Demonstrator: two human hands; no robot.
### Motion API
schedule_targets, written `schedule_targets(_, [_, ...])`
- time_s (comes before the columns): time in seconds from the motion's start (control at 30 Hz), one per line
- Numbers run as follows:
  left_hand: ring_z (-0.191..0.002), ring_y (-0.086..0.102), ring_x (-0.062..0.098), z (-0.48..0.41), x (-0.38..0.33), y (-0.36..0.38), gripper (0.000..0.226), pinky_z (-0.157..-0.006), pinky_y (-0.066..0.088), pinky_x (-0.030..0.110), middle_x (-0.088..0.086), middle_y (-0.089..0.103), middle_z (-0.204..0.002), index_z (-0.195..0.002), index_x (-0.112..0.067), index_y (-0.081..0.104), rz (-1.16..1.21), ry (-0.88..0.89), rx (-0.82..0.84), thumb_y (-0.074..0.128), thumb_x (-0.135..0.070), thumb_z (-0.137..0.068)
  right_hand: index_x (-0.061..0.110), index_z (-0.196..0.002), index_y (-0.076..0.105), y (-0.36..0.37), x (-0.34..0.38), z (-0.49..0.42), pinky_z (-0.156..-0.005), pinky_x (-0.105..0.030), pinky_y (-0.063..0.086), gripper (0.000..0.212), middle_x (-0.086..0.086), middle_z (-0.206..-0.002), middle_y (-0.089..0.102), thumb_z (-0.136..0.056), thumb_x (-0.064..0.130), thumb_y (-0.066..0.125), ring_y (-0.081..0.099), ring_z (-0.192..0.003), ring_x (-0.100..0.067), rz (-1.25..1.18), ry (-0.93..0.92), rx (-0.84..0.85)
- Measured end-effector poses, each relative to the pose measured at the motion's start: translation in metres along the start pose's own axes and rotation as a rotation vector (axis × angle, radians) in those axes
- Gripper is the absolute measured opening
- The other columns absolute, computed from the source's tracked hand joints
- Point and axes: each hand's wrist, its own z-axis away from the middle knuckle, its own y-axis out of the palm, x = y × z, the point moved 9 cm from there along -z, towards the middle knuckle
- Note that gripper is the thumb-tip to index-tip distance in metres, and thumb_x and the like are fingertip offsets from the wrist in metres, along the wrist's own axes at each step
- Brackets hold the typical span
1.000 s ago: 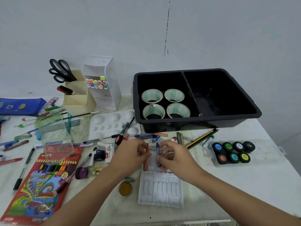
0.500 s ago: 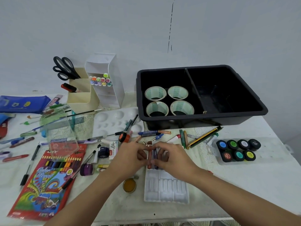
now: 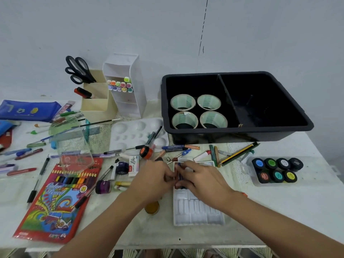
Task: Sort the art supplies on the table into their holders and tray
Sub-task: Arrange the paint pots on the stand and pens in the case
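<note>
Nearest the person lies the white slotted tray (image 3: 197, 211), its near slots bare; both hands meet over its far end, the left hand (image 3: 155, 180) and right hand (image 3: 202, 180) with fingers curled and pinched around a few short crayons (image 3: 179, 175), which stand in or just above the far slots, probably being pressed side by side so they seat in their grooves; whether each hand truly grips one I cannot tell; left of the tray sit a small yellow pot (image 3: 152, 207), a purple jar (image 3: 103, 187) and a pencil pack (image 3: 55, 200); right of it, a set of paint pots (image 3: 275, 170); just beyond the tray loose pens and pencils (image 3: 238, 153) crowd the table and may snag the hands; farther off stands the black bin (image 3: 236, 131) with four tape rolls (image 3: 198, 110), and left of that the marker rack (image 3: 128, 90) and scissors holder (image 3: 95, 101)
</note>
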Motion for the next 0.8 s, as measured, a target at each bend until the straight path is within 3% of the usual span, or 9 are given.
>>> schedule_targets(0.1, [-0.068,0.064,0.011,-0.001,0.002,-0.004,0.01,-0.07,0.054,0.033,-0.007,0.073,-0.075,-0.084,-0.038,0.08,-0.039,0.012,-0.005,0.07,-0.041,-0.086,0.017,-0.12,0.069,0.005,0.002,0.002,-0.045,-0.031,0.053,0.05,0.001,-0.104,0.066,-0.094,0.048,0.041,0.069,-0.072,-0.021,0.055,0.018,0.052])
schedule_targets(0.23, [-0.07,0.064,0.01,-0.001,0.003,-0.005,0.015,-0.065,0.054,0.036,-0.008,0.074,-0.078,-0.089,-0.034,0.081,-0.046,0.024,-0.019,0.071,-0.045,-0.085,0.02,-0.136,0.06,0.011,-0.006,0.006,-0.064,-0.035,0.057,0.039,0.001,-0.121,0.057,-0.1,0.031,0.05,0.065,-0.086,-0.022,-0.121,0.085,0.18])
schedule_targets(0.33, [-0.076,0.065,0.007,-0.001,0.004,-0.005,0.013,-0.071,0.055,0.032,-0.012,0.075,-0.083,-0.092,-0.035,0.081,-0.029,-0.004,0.003,0.075,-0.043,-0.084,0.022,-0.113,0.074,0.005,-0.013,0.002,-0.063,-0.036,0.056,0.023,0.002,-0.113,0.058,-0.091,0.025,0.068,0.063,-0.073,-0.02,-0.215,0.106,0.186])
schedule_targets(0.43, [-0.078,0.066,0.007,-0.002,0.004,-0.005,0.014,-0.073,0.055,0.032,-0.014,0.075,-0.086,-0.094,-0.036,0.081,-0.052,-0.007,0.007,0.075,-0.045,-0.083,0.023,-0.092,0.079,0.003,-0.014,-0.001,-0.065,-0.034,0.055,0.011,0.005,-0.11,0.062,-0.088,0.031,0.071,0.066,-0.079,-0.019,-0.2,0.097,0.19])
schedule_targets(0.6, [-0.079,0.065,0.01,-0.006,0.0,-0.004,0.017,-0.071,0.055,0.032,-0.012,0.073,-0.087,-0.096,-0.035,0.081,-0.139,-0.013,0.001,0.073,-0.044,-0.084,0.021,-0.09,0.081,0.008,-0.018,-0.01,-0.073,-0.035,0.053,0.019,0.004,-0.109,0.061,-0.091,0.036,0.07,0.064,-0.086,-0.021,-0.178,0.14,0.277])
schedule_targets(0.7, [-0.094,0.066,0.016,-0.006,0.003,-0.002,0.017,-0.09,0.055,0.042,-0.012,0.071,-0.083,-0.094,-0.037,0.081,-0.089,-0.034,0.004,0.076,-0.046,-0.081,0.021,-0.088,0.081,0.008,-0.026,-0.008,-0.074,-0.034,0.053,0.015,0.008,-0.1,0.065,-0.084,0.035,0.078,0.062,-0.082,-0.012,-0.308,0.204,0.229])
schedule_targets(0.77, [-0.099,0.065,0.015,-0.004,0.002,-0.005,0.017,-0.095,0.051,0.043,-0.012,0.071,-0.086,-0.097,-0.037,0.08,-0.054,-0.019,0.006,0.076,-0.045,-0.082,0.02,-0.089,0.082,0.005,-0.035,-0.006,-0.07,-0.024,0.051,0.014,0.01,-0.095,0.068,-0.083,0.033,0.08,0.061,-0.076,-0.004,-0.414,0.258,0.165])
schedule_targets(0.8, [-0.092,0.063,0.01,-0.004,0.0,-0.011,0.015,-0.088,0.051,0.039,-0.013,0.069,-0.086,-0.097,-0.036,0.08,-0.046,0.002,-0.032,0.075,-0.041,-0.084,0.019,-0.089,0.081,0.001,-0.04,-0.005,-0.066,-0.018,0.049,0.011,0.011,-0.093,0.068,-0.084,0.029,0.08,0.061,-0.072,-0.004,-0.476,0.299,0.109])
